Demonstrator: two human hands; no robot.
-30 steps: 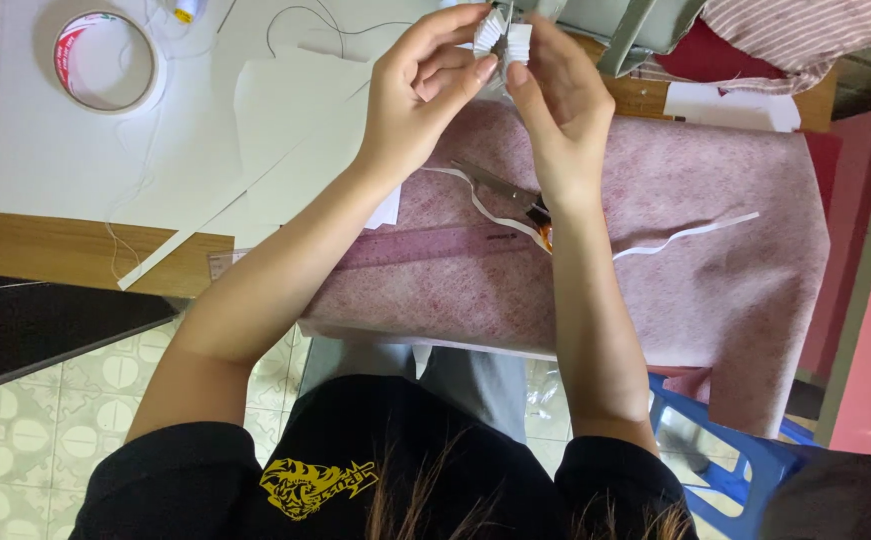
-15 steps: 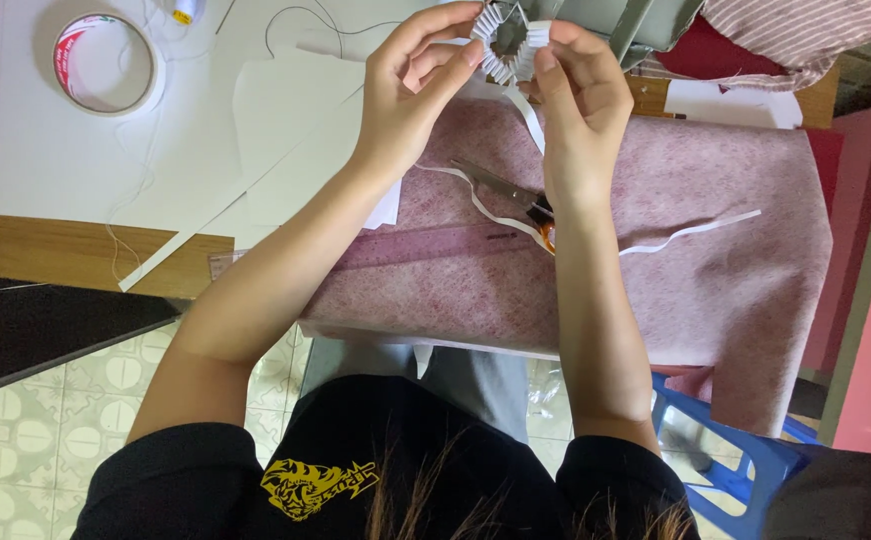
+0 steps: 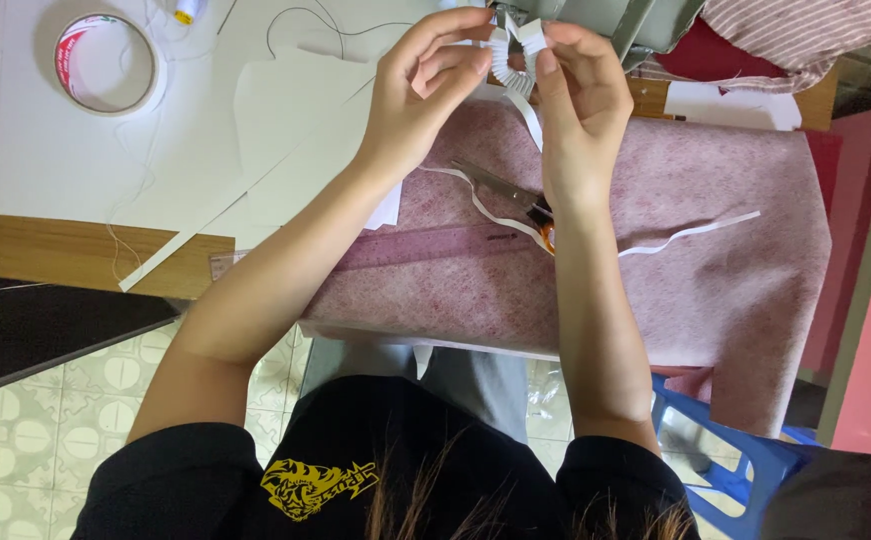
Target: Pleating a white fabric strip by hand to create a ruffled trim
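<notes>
Pinching a pleated white paper strip (image 3: 512, 62) between both fingertips, the left hand (image 3: 426, 85) and right hand (image 3: 576, 110) should keep folds even, just above the orange-handled scissors (image 3: 516, 200).

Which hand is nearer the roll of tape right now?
Left. The left hand is up at the pleated paper strip, with bare white paper between it and the roll of tape off to its left. The right hand is farther, beyond the left hand.
</notes>
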